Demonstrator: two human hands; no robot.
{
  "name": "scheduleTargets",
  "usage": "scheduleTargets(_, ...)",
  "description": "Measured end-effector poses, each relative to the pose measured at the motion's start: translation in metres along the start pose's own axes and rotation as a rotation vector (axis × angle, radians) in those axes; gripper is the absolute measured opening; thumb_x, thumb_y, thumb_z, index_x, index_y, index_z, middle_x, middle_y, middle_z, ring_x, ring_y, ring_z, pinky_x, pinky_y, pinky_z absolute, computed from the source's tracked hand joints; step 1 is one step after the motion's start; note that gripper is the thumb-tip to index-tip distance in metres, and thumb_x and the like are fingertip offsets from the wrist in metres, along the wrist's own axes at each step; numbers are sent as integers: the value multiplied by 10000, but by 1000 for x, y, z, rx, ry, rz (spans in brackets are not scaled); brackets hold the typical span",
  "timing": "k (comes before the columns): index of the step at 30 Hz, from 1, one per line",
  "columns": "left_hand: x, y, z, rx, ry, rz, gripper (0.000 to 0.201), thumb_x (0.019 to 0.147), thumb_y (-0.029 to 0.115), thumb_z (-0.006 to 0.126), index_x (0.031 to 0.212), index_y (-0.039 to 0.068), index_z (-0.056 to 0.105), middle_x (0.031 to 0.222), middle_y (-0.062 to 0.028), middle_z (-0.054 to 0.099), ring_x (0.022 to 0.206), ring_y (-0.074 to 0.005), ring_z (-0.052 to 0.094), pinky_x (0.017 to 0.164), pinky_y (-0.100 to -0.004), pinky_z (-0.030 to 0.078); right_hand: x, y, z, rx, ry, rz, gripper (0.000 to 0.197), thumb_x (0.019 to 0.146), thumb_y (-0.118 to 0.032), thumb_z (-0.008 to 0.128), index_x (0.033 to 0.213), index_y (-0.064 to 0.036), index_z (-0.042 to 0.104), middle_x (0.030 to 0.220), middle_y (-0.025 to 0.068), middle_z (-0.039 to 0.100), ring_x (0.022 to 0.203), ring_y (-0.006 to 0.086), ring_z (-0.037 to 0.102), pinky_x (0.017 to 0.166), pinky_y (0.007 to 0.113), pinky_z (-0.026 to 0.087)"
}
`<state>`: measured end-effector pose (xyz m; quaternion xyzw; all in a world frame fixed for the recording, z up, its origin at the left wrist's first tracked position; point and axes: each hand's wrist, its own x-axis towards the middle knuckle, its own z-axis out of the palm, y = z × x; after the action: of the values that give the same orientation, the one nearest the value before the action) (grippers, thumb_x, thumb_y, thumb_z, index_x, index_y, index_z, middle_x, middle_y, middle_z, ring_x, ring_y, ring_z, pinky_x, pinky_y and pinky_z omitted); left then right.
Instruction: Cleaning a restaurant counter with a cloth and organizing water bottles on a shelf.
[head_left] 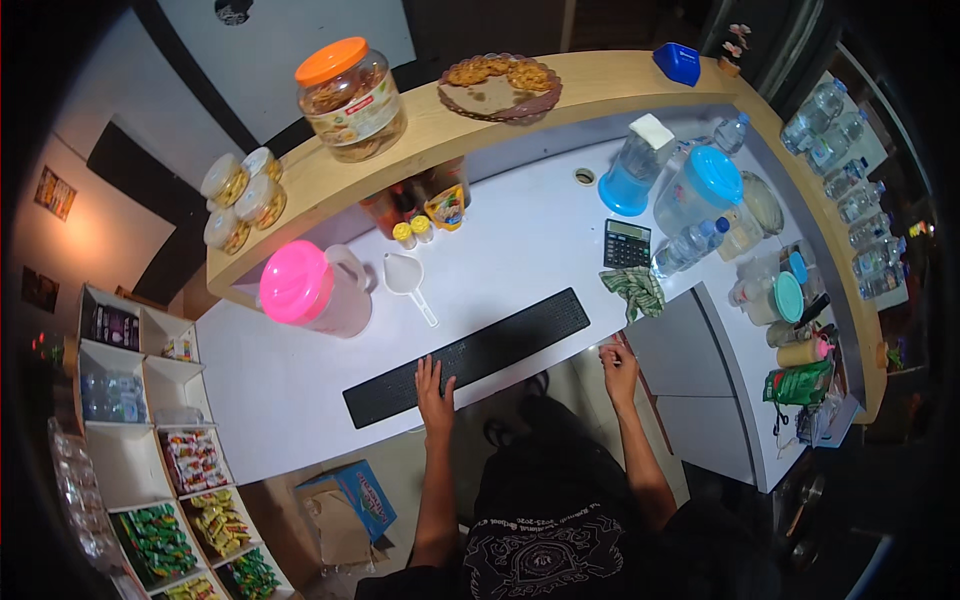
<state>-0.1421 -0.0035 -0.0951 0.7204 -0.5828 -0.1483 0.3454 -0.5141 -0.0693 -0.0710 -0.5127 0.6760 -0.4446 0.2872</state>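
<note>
My left hand rests on the long black textured mat, near its left part, with fingers stretched out. The mat lies slantwise along the counter's front edge. My right hand is at that edge, beside the corner of the grey cabinet, its fingers curled together; what they hold, if anything, is too small to make out. Just above it lies a crumpled green striped cloth, with a black calculator behind. Left of the mat's far side is a white funnel-shaped scoop with a handle.
A pink-lidded pitcher stands at the left. Blue-lidded containers and a water bottle are at the right. The raised wooden shelf carries a snack jar and a plate of fried food. Snack compartments flank the left.
</note>
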Motion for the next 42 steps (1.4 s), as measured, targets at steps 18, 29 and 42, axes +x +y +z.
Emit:
scheduleTargets(18,16,54,47,-17,234,-196,362,961,100,636,1298,-30,627,1394,-194,604,1403,-359,464,1169,-435,338,102,-33,-87,27,-159,52,163,959,-111,666,1079,-21,729,951,82,748,832,139,699,756,293,541)
scheduleTargets(29,145,310,180,-785,102,-313,332,1029,74,554,1347,-21,574,1340,-161,633,1284,-242,577,1091,-361,427,222,-123,-125,274,-357,-136,175,921,-72,701,1090,-32,710,1024,100,743,928,185,709,825,319,548)
scheduleTargets(42,309,375,254,-948,-367,-292,538,1008,171,502,1519,39,399,1542,-157,458,1460,-304,394,1148,-424,387,359,-89,-55,838,-15,497,562,1043,-364,459,1514,-69,377,1519,116,417,1432,212,367,1188,404,249)
